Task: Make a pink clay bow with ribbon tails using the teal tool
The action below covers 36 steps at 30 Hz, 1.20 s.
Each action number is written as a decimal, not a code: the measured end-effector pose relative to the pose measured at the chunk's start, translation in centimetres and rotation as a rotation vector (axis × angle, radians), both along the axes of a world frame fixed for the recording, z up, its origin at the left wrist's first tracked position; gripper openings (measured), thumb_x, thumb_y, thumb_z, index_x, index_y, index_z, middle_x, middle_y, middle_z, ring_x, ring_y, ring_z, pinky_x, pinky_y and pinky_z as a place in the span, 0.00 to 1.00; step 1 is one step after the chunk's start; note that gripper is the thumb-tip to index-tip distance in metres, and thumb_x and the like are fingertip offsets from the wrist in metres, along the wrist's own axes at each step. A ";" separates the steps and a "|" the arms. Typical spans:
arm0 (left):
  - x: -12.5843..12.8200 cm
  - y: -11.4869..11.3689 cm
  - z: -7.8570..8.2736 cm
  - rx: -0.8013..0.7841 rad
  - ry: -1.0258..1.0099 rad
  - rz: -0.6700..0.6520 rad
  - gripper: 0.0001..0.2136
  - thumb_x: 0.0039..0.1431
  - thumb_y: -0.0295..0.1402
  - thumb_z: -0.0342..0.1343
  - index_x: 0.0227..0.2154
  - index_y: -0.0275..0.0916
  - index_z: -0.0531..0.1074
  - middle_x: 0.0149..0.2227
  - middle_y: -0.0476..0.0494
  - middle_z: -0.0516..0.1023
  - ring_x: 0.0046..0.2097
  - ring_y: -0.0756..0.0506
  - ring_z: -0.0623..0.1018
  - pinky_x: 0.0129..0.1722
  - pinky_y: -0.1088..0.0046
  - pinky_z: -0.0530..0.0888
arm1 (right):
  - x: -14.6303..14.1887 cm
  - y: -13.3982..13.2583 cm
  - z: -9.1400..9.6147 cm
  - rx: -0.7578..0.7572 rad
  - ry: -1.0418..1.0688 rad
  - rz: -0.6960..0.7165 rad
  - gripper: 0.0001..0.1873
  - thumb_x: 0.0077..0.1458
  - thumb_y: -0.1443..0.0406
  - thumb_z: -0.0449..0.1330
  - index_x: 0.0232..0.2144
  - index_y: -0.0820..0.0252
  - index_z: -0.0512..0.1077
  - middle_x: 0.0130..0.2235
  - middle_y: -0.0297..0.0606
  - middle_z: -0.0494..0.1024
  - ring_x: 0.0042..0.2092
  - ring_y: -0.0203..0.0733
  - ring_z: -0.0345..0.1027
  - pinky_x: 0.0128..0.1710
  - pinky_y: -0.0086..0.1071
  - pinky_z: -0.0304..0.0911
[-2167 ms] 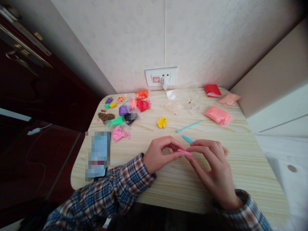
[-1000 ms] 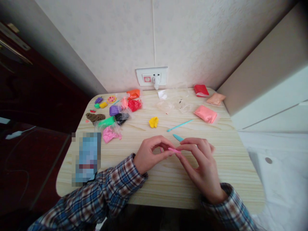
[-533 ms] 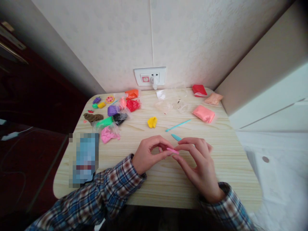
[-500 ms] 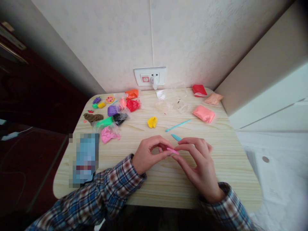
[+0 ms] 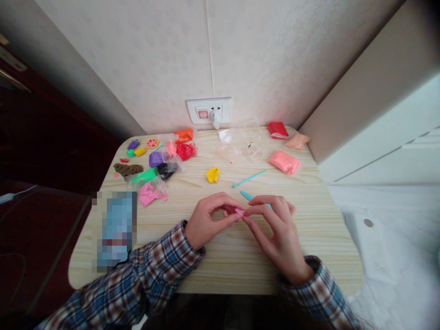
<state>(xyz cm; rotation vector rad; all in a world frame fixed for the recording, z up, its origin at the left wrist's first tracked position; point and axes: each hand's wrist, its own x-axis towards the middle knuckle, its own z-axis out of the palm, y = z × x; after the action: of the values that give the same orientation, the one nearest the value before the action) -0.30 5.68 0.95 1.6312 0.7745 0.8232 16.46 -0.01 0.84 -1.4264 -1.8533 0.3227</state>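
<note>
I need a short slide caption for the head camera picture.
Left hand and right hand pinch a pink clay strip at a table with clay packets.

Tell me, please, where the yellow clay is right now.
In the head view, the yellow clay lies on the table, left of the teal stick and beyond the left hand.

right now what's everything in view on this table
pink clay strip: 1, pink, held at centre front
teal blade tool: 1, teal, beyond the strip
teal stick: 1, teal, centre
yellow clay lump: 1, yellow, centre
clay bags: about six, mixed colours, far left
sealed packets: 3, red, peach, pink, far right
clear bags: several, clear, far middle
wall socket: 1, white, wall
table: 1, light wood, underneath
left hand: 1, pinching strip
right hand: 1, pinching strip
</note>
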 end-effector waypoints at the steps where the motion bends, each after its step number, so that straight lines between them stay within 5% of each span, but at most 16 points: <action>1: 0.0 0.0 0.0 -0.004 -0.002 -0.001 0.06 0.55 0.30 0.58 0.35 0.35 0.75 0.34 0.43 0.75 0.34 0.49 0.74 0.35 0.74 0.73 | 0.0 0.0 0.0 0.002 -0.001 0.001 0.05 0.56 0.68 0.57 0.36 0.54 0.68 0.40 0.36 0.70 0.45 0.42 0.62 0.44 0.41 0.51; 18: 0.3 0.0 0.0 -0.061 -0.087 0.036 0.02 0.52 0.24 0.57 0.29 0.33 0.73 0.30 0.44 0.72 0.34 0.49 0.73 0.30 0.76 0.74 | 0.0 0.0 -0.3 -0.024 -0.013 0.013 0.03 0.57 0.67 0.56 0.35 0.54 0.67 0.41 0.36 0.69 0.46 0.42 0.61 0.45 0.41 0.49; 36: 0.2 -0.4 -0.5 -0.087 -0.054 -0.018 0.10 0.53 0.26 0.56 0.39 0.33 0.72 0.32 0.45 0.72 0.31 0.53 0.74 0.32 0.78 0.72 | 0.8 -0.1 -1.2 0.068 -0.080 0.043 0.07 0.59 0.61 0.52 0.36 0.55 0.67 0.41 0.39 0.70 0.43 0.45 0.63 0.42 0.40 0.52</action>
<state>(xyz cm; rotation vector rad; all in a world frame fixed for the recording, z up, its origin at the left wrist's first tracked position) -0.07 5.23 0.48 1.5307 0.7465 0.8061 17.27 -0.12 -0.40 -1.3724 -1.9436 0.2240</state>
